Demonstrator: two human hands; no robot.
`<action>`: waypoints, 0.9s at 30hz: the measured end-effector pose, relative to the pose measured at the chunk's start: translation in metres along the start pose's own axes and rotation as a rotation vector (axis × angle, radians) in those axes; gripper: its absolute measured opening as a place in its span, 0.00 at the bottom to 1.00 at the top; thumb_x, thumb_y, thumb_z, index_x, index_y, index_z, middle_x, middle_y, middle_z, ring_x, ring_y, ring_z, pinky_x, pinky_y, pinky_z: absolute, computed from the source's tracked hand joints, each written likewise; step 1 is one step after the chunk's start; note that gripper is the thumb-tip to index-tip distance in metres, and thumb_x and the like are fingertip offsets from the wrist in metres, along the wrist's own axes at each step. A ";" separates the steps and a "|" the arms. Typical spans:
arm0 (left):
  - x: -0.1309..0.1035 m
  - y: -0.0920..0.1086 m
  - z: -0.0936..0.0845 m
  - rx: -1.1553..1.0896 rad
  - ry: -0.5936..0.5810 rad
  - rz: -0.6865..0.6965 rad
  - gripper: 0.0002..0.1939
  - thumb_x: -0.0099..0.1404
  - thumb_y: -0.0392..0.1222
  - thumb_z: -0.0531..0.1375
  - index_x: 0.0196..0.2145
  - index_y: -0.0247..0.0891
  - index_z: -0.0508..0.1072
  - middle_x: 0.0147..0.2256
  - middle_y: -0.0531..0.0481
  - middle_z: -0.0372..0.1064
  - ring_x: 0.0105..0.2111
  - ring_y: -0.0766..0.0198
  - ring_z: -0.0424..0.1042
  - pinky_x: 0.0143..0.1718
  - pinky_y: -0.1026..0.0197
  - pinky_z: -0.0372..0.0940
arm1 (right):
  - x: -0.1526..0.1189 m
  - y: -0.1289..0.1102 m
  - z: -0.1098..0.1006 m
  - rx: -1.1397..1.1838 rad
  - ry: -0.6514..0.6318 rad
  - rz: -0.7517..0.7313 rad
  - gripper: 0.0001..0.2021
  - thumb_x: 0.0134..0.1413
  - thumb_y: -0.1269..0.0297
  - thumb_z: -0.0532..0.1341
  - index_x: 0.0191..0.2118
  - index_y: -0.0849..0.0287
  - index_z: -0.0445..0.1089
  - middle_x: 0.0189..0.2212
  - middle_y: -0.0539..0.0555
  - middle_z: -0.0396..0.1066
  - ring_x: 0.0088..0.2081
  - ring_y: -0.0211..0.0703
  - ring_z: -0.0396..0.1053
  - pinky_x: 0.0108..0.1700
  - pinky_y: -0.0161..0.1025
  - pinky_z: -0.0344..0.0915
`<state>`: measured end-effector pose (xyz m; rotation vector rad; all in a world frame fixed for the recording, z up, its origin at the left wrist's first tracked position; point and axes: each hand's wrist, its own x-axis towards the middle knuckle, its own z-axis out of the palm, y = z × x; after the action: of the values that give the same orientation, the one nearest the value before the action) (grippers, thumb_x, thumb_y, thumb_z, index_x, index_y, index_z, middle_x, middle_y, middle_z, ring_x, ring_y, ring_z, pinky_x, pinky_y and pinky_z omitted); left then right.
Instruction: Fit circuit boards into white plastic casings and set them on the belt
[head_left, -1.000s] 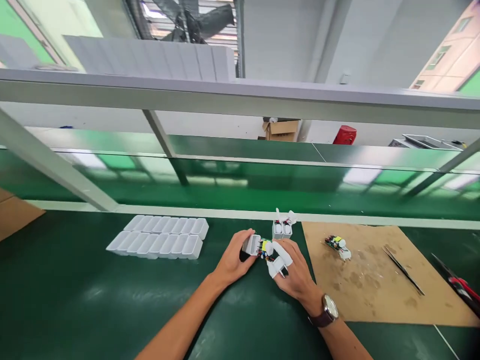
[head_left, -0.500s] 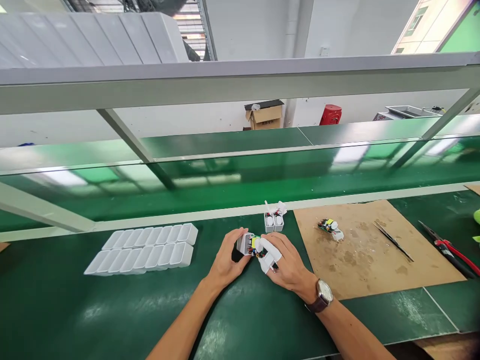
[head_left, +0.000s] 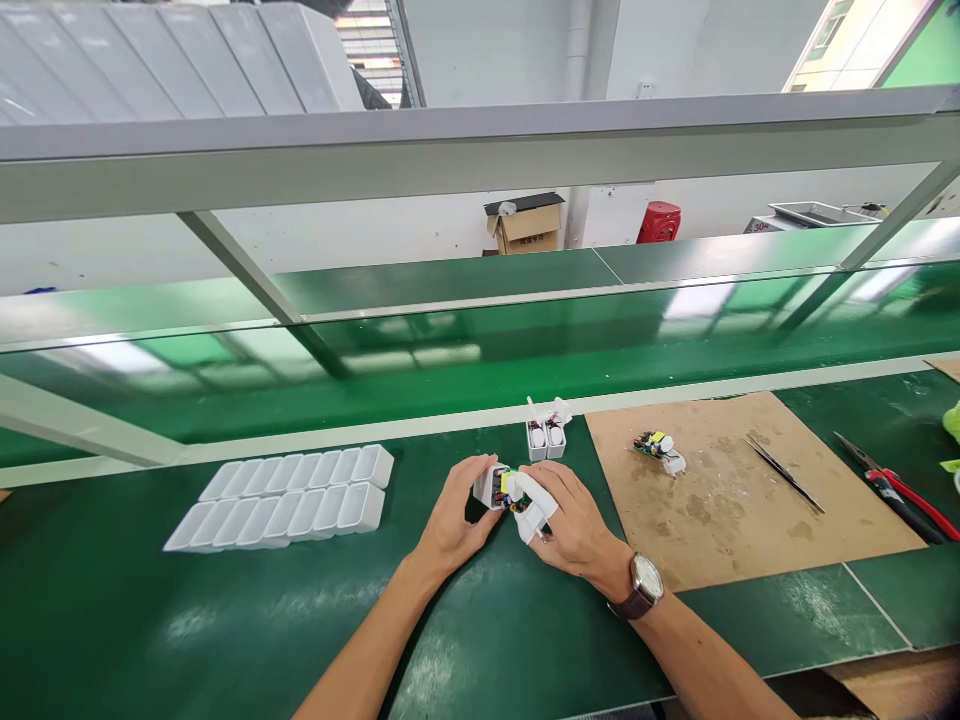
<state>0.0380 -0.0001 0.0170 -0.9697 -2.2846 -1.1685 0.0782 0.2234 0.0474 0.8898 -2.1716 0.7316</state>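
Note:
My left hand (head_left: 454,515) is closed around a white plastic housing (head_left: 484,485), its open end facing right. A circuit board (head_left: 508,490) with a yellow-wrapped transformer sits partly inside that end. My right hand (head_left: 581,520) grips the white end piece (head_left: 534,508) attached to the board; a curved white part and metal prongs show beside its fingers. Just beyond the hands stand two white housings (head_left: 547,450) with circuit parts inside and white pieces sticking up. Some of the board is hidden by the fingers and the housing wall.
Two rows of empty white housings (head_left: 281,500) lie at left on the green bench (head_left: 225,630). On the right, a cardboard sheet (head_left: 720,540) bears another circuit board (head_left: 660,450) and tweezers (head_left: 785,473). Red-and-black pliers (head_left: 900,490) lie beyond. A shelf rail (head_left: 480,155) crosses above.
The circuit board sits slightly deeper in the housing as my right hand has shifted a little left. The whole view has tilted slightly.

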 end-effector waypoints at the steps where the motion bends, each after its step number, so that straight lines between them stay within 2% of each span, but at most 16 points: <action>1: 0.000 0.000 0.000 0.002 -0.002 0.000 0.31 0.72 0.37 0.62 0.68 0.42 0.57 0.58 0.37 0.68 0.59 0.48 0.69 0.60 0.40 0.70 | 0.000 0.000 0.000 -0.003 0.001 0.001 0.36 0.56 0.78 0.55 0.71 0.70 0.52 0.55 0.70 0.68 0.56 0.63 0.66 0.53 0.61 0.74; 9: 0.000 0.000 0.000 0.010 -0.012 0.009 0.31 0.72 0.36 0.62 0.68 0.41 0.57 0.58 0.37 0.68 0.60 0.48 0.68 0.61 0.41 0.70 | 0.002 -0.001 0.001 -0.003 -0.008 0.015 0.33 0.57 0.78 0.55 0.69 0.71 0.54 0.54 0.70 0.68 0.55 0.63 0.65 0.53 0.61 0.74; 18: 0.002 0.001 0.001 -0.004 0.000 -0.006 0.32 0.72 0.39 0.64 0.68 0.43 0.58 0.58 0.38 0.69 0.58 0.49 0.69 0.60 0.43 0.70 | -0.001 0.002 0.004 0.040 -0.034 0.059 0.32 0.62 0.76 0.55 0.71 0.69 0.52 0.56 0.69 0.66 0.57 0.64 0.64 0.56 0.62 0.72; 27: 0.002 0.000 0.005 -0.017 0.021 0.003 0.32 0.71 0.39 0.65 0.68 0.42 0.59 0.57 0.38 0.69 0.58 0.49 0.70 0.60 0.44 0.70 | -0.007 0.005 0.009 0.078 -0.046 0.080 0.35 0.61 0.75 0.56 0.73 0.67 0.49 0.58 0.69 0.65 0.58 0.64 0.62 0.57 0.64 0.71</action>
<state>0.0365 0.0045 0.0153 -0.9622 -2.2592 -1.1931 0.0753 0.2232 0.0352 0.8712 -2.2434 0.8482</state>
